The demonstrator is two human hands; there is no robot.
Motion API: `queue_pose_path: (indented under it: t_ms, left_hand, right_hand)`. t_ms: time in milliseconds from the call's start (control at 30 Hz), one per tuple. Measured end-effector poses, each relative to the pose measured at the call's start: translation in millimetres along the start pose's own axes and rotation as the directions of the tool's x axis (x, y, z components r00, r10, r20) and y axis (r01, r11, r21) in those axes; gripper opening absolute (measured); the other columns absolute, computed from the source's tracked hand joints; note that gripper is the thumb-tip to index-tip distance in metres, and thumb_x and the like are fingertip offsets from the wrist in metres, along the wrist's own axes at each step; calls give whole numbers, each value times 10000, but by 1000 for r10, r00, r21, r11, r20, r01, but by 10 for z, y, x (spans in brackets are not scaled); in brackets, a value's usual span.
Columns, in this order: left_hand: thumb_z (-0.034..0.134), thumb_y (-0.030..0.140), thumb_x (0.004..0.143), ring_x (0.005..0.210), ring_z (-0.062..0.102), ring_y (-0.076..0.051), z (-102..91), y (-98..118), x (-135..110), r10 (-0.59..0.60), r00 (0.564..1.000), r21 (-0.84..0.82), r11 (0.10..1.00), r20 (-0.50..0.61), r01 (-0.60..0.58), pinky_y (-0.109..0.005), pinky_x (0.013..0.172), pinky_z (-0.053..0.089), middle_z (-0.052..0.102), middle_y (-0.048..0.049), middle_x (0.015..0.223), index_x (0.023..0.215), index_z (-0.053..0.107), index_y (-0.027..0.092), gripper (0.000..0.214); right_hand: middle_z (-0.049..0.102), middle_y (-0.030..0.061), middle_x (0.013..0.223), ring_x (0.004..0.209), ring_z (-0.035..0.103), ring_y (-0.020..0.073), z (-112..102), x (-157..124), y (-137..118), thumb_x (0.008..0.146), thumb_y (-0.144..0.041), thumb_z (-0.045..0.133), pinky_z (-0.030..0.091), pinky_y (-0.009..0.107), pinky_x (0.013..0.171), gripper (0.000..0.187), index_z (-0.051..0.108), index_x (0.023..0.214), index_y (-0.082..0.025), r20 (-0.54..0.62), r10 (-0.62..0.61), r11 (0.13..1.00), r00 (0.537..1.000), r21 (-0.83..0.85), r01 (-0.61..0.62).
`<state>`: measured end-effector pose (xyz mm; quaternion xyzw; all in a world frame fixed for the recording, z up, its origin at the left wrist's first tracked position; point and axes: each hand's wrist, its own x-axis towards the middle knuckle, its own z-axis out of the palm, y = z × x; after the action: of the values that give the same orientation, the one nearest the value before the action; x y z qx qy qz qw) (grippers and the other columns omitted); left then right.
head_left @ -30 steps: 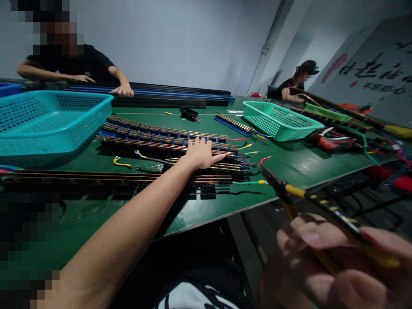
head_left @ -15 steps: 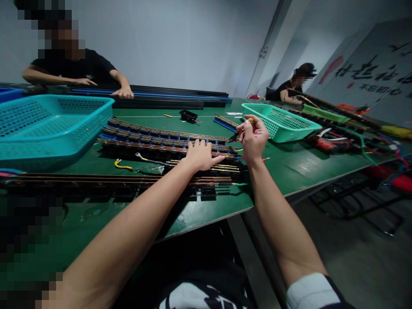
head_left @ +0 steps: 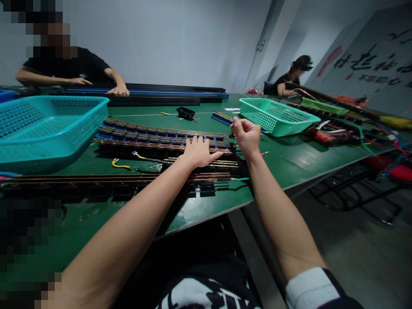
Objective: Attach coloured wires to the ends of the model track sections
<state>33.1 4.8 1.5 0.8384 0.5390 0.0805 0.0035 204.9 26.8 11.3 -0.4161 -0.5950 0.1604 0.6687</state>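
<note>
Rails (head_left: 144, 135) lie bundled back from the table's (head_left: 222, 201) near edge, beneath a flat, spread left hand (head_left: 198, 152). At their right ends, the right hand (head_left: 247, 135) curls closed; I cannot tell on what. One nearer rail already carries a green wire (head_left: 240, 179); what remains isn't clear.

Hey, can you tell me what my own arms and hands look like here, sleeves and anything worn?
Your left hand and right hand show no gloves. The right arm has a pale grey cuff edged with dark cloth. The left arm shows no sleeve; its near end is blurred.
</note>
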Motion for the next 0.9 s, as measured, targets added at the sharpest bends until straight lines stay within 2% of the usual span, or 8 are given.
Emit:
queue_pose_path:
  t_ms: [100,167,300,467,533,667,800,900]
  left_hand:
    - [248,793,920,1405,400,-412,-6,5,-8,-8,1000,6,1000,2,8,-564,1145,291,488,-239,1497,1425,512,111,889]
    - [232,797,920,1394,412,-407,-11,9,-14,-10,1000,9,1000,-1,10,-556,1137,301,501,-236,1483,1413,518,117,887]
    - [206,797,923,1390,417,-398,-14,14,-19,-11,1000,17,1000,-5,11,-550,1129,315,508,-229,1476,1404,521,122,887]
    - [186,793,926,1398,407,-395,-14,22,-14,-12,1000,33,999,7,12,-558,1130,320,495,-230,1489,1424,505,117,898]
    - [192,791,928,1408,397,-391,-9,23,-11,-20,1000,35,999,5,20,-554,1135,314,488,-220,1500,1428,503,130,885]
    - [221,784,932,1398,409,-392,13,15,-6,-20,1000,30,999,-14,20,-550,1134,315,500,-216,1491,1411,522,128,866]
    - [252,780,932,1398,411,-398,12,8,-6,-8,1000,19,1000,-19,8,-553,1138,313,493,-224,1498,1414,522,110,868]
    - [277,773,933,1409,400,-394,-11,14,-12,-9,1000,17,1000,-7,9,-552,1143,308,485,-218,1510,1428,512,119,853]
  right_hand:
    - [411,-57,497,486,303,58,11,-78,-39,835,-518,648,242,254,495,414,626,610,-170,198,-62,988,978,-129,89]
    - [393,-61,493,492,289,59,20,-117,-51,848,-480,635,228,258,499,389,640,615,-169,279,-68,974,958,-189,125]
    - [406,-57,493,496,291,63,4,-147,-67,847,-453,618,217,265,499,365,667,630,-164,330,-54,961,942,-240,139]
    - [424,-56,484,486,313,61,-22,-146,-69,819,-405,639,230,264,503,323,659,603,-164,463,-42,955,885,-243,172]
    - [431,-57,497,491,321,63,-14,-136,-55,827,-409,634,240,262,507,317,654,624,-167,412,-59,959,909,-229,166]
    - [471,-51,538,503,362,70,8,-90,0,870,-446,599,276,256,515,325,635,686,-181,133,-76,980,988,-171,98]
    - [515,-52,528,470,434,83,16,-28,40,870,-480,602,340,255,501,302,624,758,-200,-13,-10,1000,1000,-16,10]
    - [567,-50,580,443,422,67,-9,-10,-23,843,-471,630,332,243,463,264,623,859,-207,-86,15,992,996,129,-4]
